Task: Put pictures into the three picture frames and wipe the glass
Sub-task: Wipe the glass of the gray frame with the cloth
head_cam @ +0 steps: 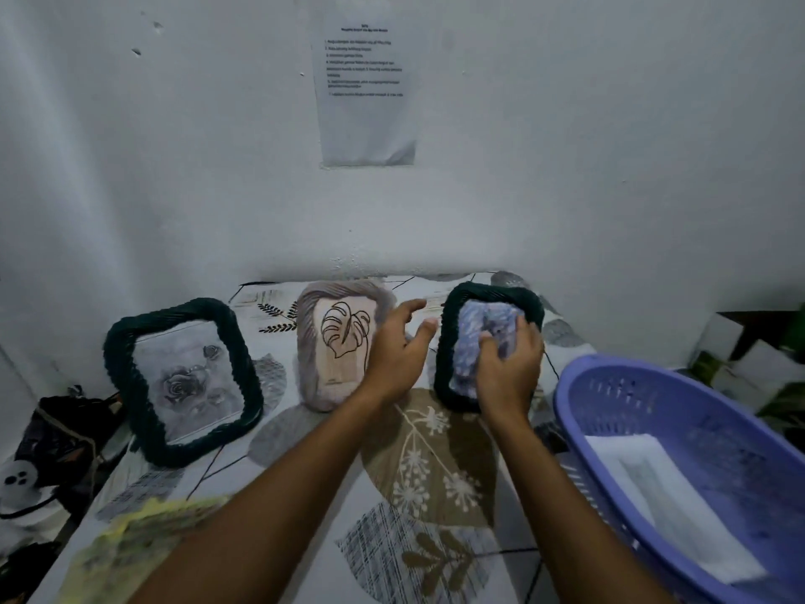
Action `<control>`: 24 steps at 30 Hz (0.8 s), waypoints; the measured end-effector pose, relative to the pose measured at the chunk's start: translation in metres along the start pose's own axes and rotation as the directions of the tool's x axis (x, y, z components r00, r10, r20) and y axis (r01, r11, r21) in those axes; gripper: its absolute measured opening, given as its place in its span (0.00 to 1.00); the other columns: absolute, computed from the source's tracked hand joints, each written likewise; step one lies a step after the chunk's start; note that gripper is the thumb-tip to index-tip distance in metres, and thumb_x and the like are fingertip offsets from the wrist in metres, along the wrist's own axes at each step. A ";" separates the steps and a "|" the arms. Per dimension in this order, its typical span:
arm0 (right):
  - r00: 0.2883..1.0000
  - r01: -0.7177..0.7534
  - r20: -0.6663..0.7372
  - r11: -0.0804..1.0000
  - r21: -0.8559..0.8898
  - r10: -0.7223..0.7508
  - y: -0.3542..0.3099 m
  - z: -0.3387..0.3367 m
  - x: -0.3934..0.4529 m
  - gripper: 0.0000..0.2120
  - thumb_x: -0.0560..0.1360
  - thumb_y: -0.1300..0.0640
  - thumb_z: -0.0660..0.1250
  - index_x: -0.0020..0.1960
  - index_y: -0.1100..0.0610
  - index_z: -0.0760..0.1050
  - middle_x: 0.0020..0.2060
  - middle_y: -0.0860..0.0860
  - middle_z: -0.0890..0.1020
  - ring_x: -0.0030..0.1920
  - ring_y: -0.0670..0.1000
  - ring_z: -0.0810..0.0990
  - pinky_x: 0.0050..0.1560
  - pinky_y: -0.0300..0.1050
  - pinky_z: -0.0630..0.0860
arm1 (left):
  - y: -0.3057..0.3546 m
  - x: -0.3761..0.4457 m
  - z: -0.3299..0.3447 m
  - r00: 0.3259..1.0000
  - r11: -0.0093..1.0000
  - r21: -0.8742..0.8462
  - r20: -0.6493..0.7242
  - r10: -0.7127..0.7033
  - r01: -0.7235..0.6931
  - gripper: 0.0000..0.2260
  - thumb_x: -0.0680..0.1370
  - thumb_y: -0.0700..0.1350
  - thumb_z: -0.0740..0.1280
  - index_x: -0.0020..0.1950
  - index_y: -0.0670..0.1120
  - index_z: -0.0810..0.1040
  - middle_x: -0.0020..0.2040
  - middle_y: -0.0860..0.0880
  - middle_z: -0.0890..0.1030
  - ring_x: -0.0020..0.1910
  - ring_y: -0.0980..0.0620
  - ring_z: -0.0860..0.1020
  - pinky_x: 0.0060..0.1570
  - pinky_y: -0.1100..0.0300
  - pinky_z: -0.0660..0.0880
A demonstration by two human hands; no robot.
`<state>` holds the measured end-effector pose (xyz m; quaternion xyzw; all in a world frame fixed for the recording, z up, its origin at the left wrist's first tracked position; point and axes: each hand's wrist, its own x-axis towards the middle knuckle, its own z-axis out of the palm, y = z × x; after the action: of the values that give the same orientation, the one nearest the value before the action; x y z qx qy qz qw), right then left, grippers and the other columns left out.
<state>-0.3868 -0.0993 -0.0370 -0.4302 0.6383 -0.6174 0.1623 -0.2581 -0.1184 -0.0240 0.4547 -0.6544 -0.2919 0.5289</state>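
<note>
Three picture frames stand on the table against the wall. The left dark green frame shows a grey rose picture. The middle grey frame shows a line drawing of a leaf. The right dark green frame holds a bluish picture. My right hand presses a small bluish-grey cloth against the right frame's glass, fingers curled on it. My left hand hovers between the middle and right frames with fingers spread, its fingertips near the right frame's left edge and holding nothing.
A purple plastic basket sits at the right with a white folded item inside. A yellow cloth lies at the table's near left. A black bag is off the left edge. A printed sheet hangs on the wall.
</note>
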 end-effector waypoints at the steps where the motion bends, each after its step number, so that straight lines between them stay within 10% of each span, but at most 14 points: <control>1: 1.000 -0.007 0.002 0.999 -0.040 0.007 0.004 -0.003 0.001 0.29 0.79 0.55 0.63 0.77 0.57 0.57 0.76 0.54 0.57 0.75 0.55 0.58 0.72 0.50 0.59 | -0.003 0.001 0.011 0.997 0.998 -0.007 0.050 -0.057 0.058 0.18 0.81 0.50 0.62 0.70 0.47 0.69 0.69 0.47 0.72 0.69 0.50 0.68 0.66 0.52 0.68; 6: 0.979 -0.197 0.037 0.976 -0.097 0.201 0.020 -0.016 0.007 0.35 0.79 0.54 0.62 0.78 0.58 0.46 0.78 0.56 0.51 0.77 0.57 0.51 0.74 0.55 0.55 | -0.016 0.003 0.049 0.927 0.934 -0.053 0.159 -0.340 0.352 0.30 0.81 0.55 0.59 0.78 0.45 0.53 0.77 0.46 0.58 0.75 0.45 0.59 0.73 0.45 0.60; 10: 0.933 -0.353 0.064 0.935 -0.018 0.354 0.028 -0.016 -0.003 0.32 0.80 0.55 0.60 0.78 0.59 0.49 0.76 0.57 0.57 0.76 0.59 0.56 0.74 0.57 0.56 | -0.029 -0.003 0.059 0.903 0.914 -0.059 0.190 -0.385 0.402 0.28 0.80 0.57 0.59 0.76 0.45 0.60 0.72 0.44 0.69 0.69 0.44 0.69 0.67 0.43 0.68; 18: 0.963 -0.262 0.096 0.959 0.113 0.251 0.002 -0.014 -0.041 0.30 0.81 0.52 0.59 0.78 0.56 0.50 0.77 0.53 0.55 0.75 0.55 0.56 0.71 0.50 0.59 | 0.003 -0.015 0.013 0.937 0.929 -0.141 0.117 -0.328 0.343 0.22 0.82 0.52 0.58 0.74 0.45 0.63 0.69 0.44 0.72 0.65 0.46 0.73 0.65 0.46 0.71; 24: 0.985 -0.140 0.137 0.959 0.246 0.109 -0.030 -0.023 -0.067 0.24 0.81 0.55 0.59 0.76 0.56 0.59 0.72 0.53 0.66 0.71 0.54 0.65 0.70 0.55 0.66 | 0.044 -0.045 -0.047 0.961 0.935 -0.224 0.020 -0.276 0.274 0.11 0.83 0.43 0.58 0.65 0.47 0.71 0.55 0.51 0.79 0.50 0.58 0.78 0.46 0.67 0.78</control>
<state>-0.3547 -0.0300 -0.0261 -0.4018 0.5684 -0.6552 0.2936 -0.2246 -0.0551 0.0075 0.4809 -0.5441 -0.4322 0.5347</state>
